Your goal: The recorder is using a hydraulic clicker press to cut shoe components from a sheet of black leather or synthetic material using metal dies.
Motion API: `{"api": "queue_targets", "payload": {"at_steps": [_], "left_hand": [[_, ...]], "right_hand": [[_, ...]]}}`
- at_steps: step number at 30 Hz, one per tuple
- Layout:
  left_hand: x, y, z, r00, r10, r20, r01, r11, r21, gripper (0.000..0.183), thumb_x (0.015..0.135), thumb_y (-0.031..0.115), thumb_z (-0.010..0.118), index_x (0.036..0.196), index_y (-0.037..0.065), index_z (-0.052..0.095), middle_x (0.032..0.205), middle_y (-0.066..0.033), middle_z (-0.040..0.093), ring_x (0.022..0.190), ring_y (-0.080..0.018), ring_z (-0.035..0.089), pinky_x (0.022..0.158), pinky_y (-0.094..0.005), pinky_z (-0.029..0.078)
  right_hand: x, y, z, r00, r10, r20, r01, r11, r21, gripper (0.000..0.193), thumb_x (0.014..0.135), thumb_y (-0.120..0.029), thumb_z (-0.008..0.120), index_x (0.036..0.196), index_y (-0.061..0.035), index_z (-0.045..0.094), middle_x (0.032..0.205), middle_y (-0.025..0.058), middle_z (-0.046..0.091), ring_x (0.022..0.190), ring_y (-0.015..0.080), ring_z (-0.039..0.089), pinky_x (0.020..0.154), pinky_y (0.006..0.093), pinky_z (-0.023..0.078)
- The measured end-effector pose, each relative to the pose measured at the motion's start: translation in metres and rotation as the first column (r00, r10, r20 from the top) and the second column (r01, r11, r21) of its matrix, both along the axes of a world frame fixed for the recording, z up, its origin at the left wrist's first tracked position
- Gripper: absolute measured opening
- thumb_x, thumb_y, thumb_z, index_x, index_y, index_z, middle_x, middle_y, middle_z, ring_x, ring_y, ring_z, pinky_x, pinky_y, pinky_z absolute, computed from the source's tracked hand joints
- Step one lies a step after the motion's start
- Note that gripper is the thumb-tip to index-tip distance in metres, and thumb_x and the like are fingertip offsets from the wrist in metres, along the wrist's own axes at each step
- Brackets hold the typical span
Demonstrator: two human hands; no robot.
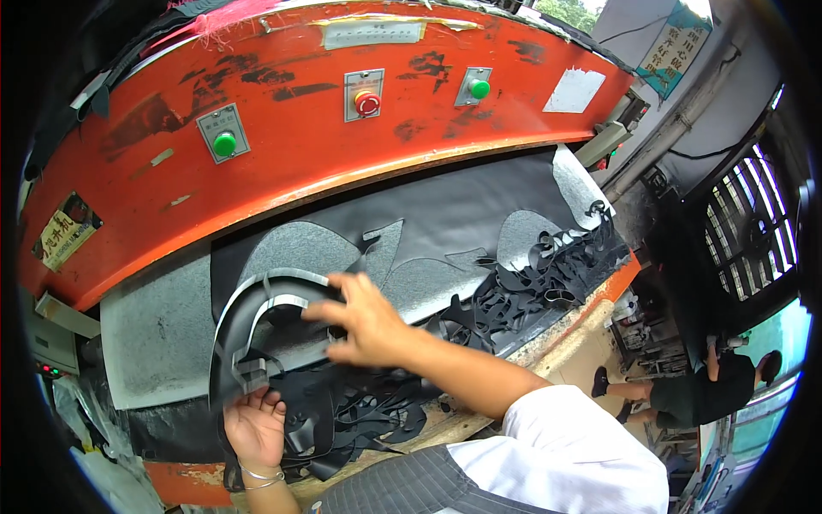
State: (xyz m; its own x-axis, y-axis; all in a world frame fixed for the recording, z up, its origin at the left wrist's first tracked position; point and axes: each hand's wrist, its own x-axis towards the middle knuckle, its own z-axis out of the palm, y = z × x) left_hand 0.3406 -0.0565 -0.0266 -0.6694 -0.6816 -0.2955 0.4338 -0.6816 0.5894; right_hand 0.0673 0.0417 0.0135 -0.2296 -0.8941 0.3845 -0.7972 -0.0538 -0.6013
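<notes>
Arch-shaped silver-and-black metal frame [229, 330]: quantity one, positioned above the near left part of the work surface, between the person's two hands. Left hand [255, 426]: palm up, fingers partly curled at the frame's lower end. Right hand [368, 325]: fingers apart, fingertips at the frame's upper right end. Motion blur obscures the contact; whether either hand grips firmly cannot be told.

Controls on the orange-red painted machine beam [282, 146]: two round green push-buttons [224, 144] and one round red push-button [367, 104] between them. Affixed to the same beam: one blank white rectangular sheet [574, 91].

Work surface: one speckled grey-white board [154, 343], partly covered by one smooth black leather-like sheet [462, 201] with several curved cutouts. Tangled black offcuts [514, 295] lie along the near edge, too many to count.

Room: one barred window [745, 223] and one dark-clothed co-worker [706, 390] at right; one teal hanging sign [675, 51] at upper right.
</notes>
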Motion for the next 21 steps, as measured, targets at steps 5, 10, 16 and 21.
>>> {"api": "queue_targets", "payload": {"at_steps": [5,10,16,21], "left_hand": [[-0.042,0.052,-0.002,0.99,-0.025,-0.14,-0.049,0.862,-0.505,0.062,0.09,0.033,0.052,0.142,0.001,0.036,0.149,-0.0153,0.037,0.135,-0.0304,0.035,0.114,-0.0471,0.025],[-0.103,0.125,-0.003,0.985,0.161,-0.054,-0.149,0.668,-0.729,0.079,0.084,0.048,0.068,0.141,0.002,0.039,0.142,-0.013,0.046,0.13,-0.0294,0.044,0.114,-0.0455,0.028],[-0.197,0.215,0.027,0.891,0.218,0.398,0.381,0.119,-0.917,0.05,0.094,0.026,0.06,0.133,-0.002,0.046,0.124,-0.0136,0.06,0.113,-0.0192,0.059,0.098,-0.0347,0.047],[-0.239,0.301,0.004,0.987,-0.161,0.027,0.152,0.843,-0.515,0.055,0.09,0.035,0.067,0.13,0.002,0.048,0.123,-0.0107,0.059,0.115,-0.0186,0.056,0.097,-0.0331,0.046]], "right_hand": [[0.029,0.062,-0.002,0.938,0.253,0.236,-0.27,0.962,0.04,0.079,0.064,-0.02,0.078,0.138,-0.0237,0.05,0.134,0.0297,0.038,0.12,0.0466,0.041,0.102,0.05,0.038],[-0.007,0.134,0.007,0.905,0.277,0.324,-0.312,0.948,0.06,0.082,0.065,-0.019,0.075,0.142,-0.0207,0.046,0.14,0.0312,0.032,0.129,0.0507,0.033,0.107,0.0517,0.034],[-0.064,0.254,0.023,0.91,0.272,0.313,-0.332,0.931,0.155,0.081,0.06,-0.022,0.078,0.136,-0.0174,0.048,0.14,0.0345,0.025,0.128,0.0527,0.033,0.106,0.0501,0.038],[-0.107,0.327,0.013,0.914,0.271,0.303,-0.278,0.96,-0.023,0.09,0.063,-0.028,0.083,0.138,-0.0155,0.033,0.148,0.0322,0.014,0.123,0.0519,0.043,0.1,0.048,0.043]]}}
